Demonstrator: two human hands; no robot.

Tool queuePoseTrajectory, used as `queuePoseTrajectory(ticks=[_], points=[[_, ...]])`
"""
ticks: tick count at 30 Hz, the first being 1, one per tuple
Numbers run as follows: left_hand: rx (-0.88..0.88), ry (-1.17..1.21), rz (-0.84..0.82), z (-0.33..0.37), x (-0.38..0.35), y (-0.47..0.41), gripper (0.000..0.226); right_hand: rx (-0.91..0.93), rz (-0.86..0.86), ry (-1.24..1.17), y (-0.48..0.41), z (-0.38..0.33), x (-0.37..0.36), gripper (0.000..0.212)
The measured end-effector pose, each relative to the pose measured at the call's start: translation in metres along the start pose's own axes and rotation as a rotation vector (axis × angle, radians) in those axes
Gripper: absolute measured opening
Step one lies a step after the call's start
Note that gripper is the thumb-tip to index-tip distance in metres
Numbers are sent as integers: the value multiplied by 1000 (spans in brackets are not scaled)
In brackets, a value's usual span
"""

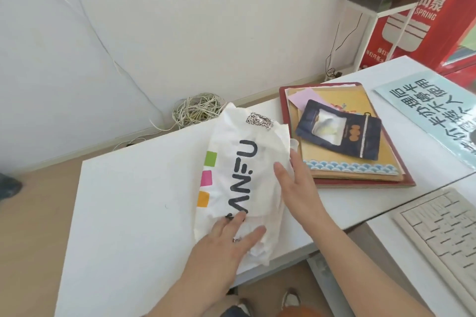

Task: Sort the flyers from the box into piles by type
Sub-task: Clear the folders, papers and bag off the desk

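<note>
While a crumpled white flyer (247,177) lies lengthwise on the white table (134,213), it is touched by both hands. Black letters, a QR code at its far end and three small squares in green, pink and orange along its left side can be seen on it. The left hand (226,242) is laid on the near end of the sheet with fingers straight and spread, so nothing is clasped by it and the paper is only pressed flat. The right hand (298,183) is set against the right edge of the same sheet, fingers stretched out, and nothing is grasped by it either. Just to the right of the flyer a pile is kept on a dark red board (360,183): a yellow flyer (334,157) with a blue wave border lies uppermost, a pink sheet (304,96) is tucked in at the far corner, and a dark blue pouch (342,134) with a clear window is laid tilted on the yellow one. Further right a pale blue notice (425,108) with large dark characters is spread out, and a pale keyboard (443,234) is seen at the near right. A coil of cord (198,108) is left on the floor by the wall
</note>
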State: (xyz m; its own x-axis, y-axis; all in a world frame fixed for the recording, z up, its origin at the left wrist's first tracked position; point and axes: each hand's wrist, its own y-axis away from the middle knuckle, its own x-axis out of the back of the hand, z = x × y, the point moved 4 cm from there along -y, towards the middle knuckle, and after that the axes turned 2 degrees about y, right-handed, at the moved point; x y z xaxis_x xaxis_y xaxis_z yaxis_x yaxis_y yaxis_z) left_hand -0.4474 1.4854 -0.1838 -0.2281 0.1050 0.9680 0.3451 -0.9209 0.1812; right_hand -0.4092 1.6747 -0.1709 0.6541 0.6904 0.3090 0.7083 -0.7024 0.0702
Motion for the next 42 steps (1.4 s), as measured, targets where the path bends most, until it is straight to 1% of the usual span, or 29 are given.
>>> queuePoseTrajectory(ticks=[1, 2, 3, 4, 5, 6, 7, 8, 9, 10, 12, 13, 14, 16, 18, 19, 21, 22, 24, 25, 26, 27, 29, 32, 34, 36, 38, 40, 42], points=[[-3, -56, -79, 3, -2, 1, 99, 25, -6, 47, -1, -3, -6, 59], [28, -31, -173, -1, -6, 1, 89, 61, -18, 109, -1, -6, -11, 65], [55, 55, -222, -3, 0, -1, 78, 97, -33, 189, -1, -8, -17, 75], [58, 129, -232, -6, 4, -4, 67, 115, -43, 284, 1, -8, -23, 87], [50, 224, -177, -10, 12, -7, 56, 122, -40, 378, 2, -7, -29, 98], [81, 350, -78, -19, 19, -9, 46, 124, -23, 456, 2, -5, -34, 105], [157, 469, 45, -31, 28, -10, 39, 137, 4, 509, 4, -4, -39, 109], [240, 514, 181, -44, 30, -8, 38, 160, 30, 545, 4, -3, -44, 111], [281, 450, 265, -54, 29, -5, 41, 184, 44, 573, 5, -3, -48, 111], [287, 349, 249, -59, 22, -3, 47, 192, 37, 601, 5, -2, -52, 110], [305, 244, 37, -61, 0, 4, 65, 190, -6, 670, 7, -1, -62, 109], [319, 226, -37, -59, -8, 7, 73, 189, -30, 723, 7, -2, -67, 110], [332, 223, -59, -57, -11, 8, 77, 186, -30, 800, 7, -2, -68, 109], [370, 240, -50, -59, -9, 9, 81, 178, 44, 1011, 8, -3, -65, 104], [435, 269, 55, -70, -2, 10, 74, 176, 147, 1110, 14, -11, -57, 97], [467, 291, 157, -77, 2, 10, 66, 170, 173, 1102, 17, -14, -53, 92], [530, 434, 318, -91, 8, 7, 51, 115, 151, 927, 24, -13, -50, 85], [557, 581, 333, -94, 10, 2, 46, 68, 117, 805, 26, -9, -50, 84], [631, 892, 293, -94, 12, -8, 37, 8, 60, 650, 29, 1, -52, 86], [659, 997, 283, -92, 15, -11, 35, -10, 48, 597, 29, 4, -51, 87], [659, 1030, 283, -90, 18, -12, 36, -25, 42, 536, 28, 5, -49, 89], [624, 1007, 307, -86, 25, -13, 39, -29, 36, 482, 27, 1, -45, 89], [530, 959, 398, -76, 49, -15, 46, 49, 49, 416, 25, -16, -32, 88], [329, 963, 557, -47, 101, -34, 57, 218, 204, 401, 19, -53, 16, 84], [227, 956, 602, -26, 132, -55, 61, 260, 312, 402, 13, -77, 56, 82], [152, 1066, 591, 9, 153, -106, 66, 269, 418, 398, -3, -94, 122, 82], [145, 1136, 545, 16, 155, -141, 69, 240, 441, 479, -17, -103, 146, 82], [169, 1097, 460, 32, 148, -187, 69, 197, 465, 554, -37, -95, 177, 83], [194, 972, 362, 50, 134, -230, 66, 96, 437, 648, -64, -71, 200, 85]])
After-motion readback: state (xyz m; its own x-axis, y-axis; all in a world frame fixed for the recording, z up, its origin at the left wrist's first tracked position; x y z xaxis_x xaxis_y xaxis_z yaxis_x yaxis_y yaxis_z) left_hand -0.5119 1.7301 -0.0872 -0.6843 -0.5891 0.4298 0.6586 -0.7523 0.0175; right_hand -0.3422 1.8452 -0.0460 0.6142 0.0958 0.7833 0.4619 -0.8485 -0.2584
